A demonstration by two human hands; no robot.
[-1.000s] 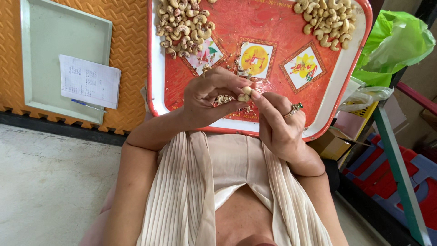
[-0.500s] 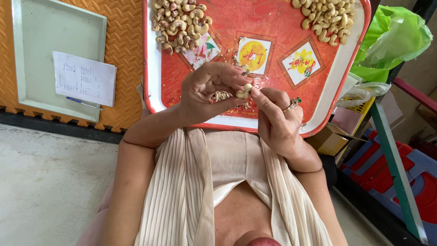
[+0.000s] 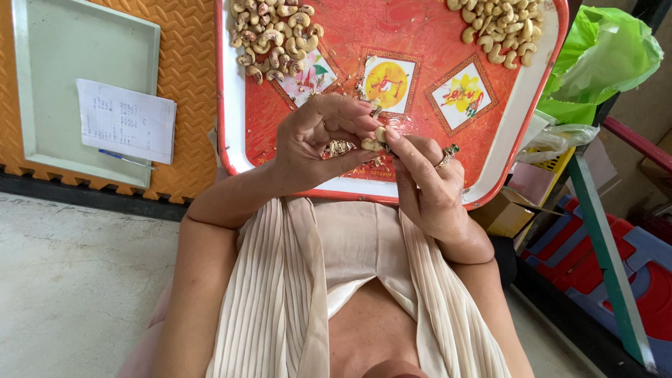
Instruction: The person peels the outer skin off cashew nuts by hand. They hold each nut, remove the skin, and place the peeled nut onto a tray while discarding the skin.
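My left hand point(image 3: 318, 143) and my right hand point(image 3: 427, 182) meet over the near edge of a red tray point(image 3: 504, 157) with a white rim. Both pinch one pale cashew nut point(image 3: 374, 138) between their fingertips. Bits of brown skin point(image 3: 339, 148) lie in my left palm. A ring sits on a finger of my right hand. On the tray, a heap of nuts with brown skin point(image 3: 274, 35) lies at the far left. A heap of pale peeled nuts point(image 3: 500, 24) lies at the far right.
A pale green tray point(image 3: 84, 42) with a sheet of paper point(image 3: 126, 120) and a blue pen rests on an orange foam mat point(image 3: 189, 91) to the left. A green plastic bag point(image 3: 602, 59) hangs at the right, above cardboard boxes and red and blue plastic stools.
The view has shifted a little. Both hands stay together over the tray's near edge, fingers working the same nut.
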